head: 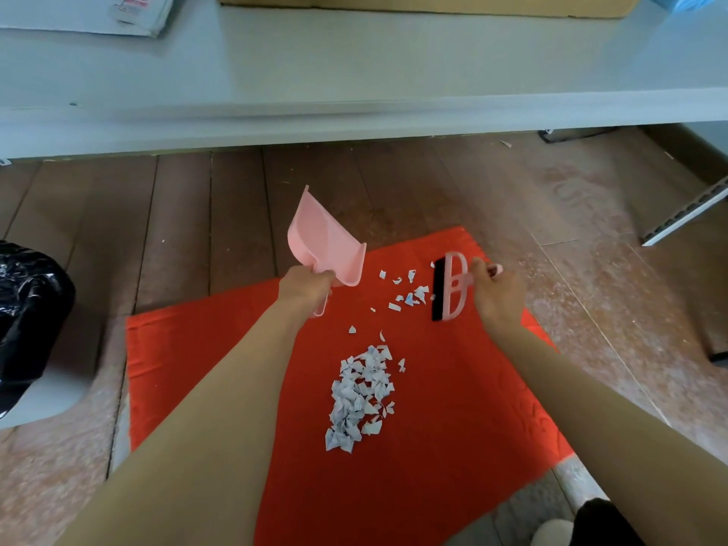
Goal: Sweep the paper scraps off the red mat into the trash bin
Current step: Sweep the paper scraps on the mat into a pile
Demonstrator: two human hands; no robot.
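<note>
A red mat [453,427] lies on the wooden floor. A heap of white paper scraps [360,396] sits near its middle, and a few loose scraps [409,295] lie farther back. My left hand [305,287] grips the handle of a pink dustpan [325,242], lifted off the mat with its mouth tilted up and away. My right hand [498,295] holds a pink hand brush [451,287] with black bristles, standing just right of the loose scraps. The trash bin [27,333], lined with a black bag, stands at the left edge.
A grey table edge [354,120] overhangs the floor just beyond the mat. A cardboard box [425,3] and papers [142,11] rest on top of it. A white perforated rail [685,214] lies on the floor at the right.
</note>
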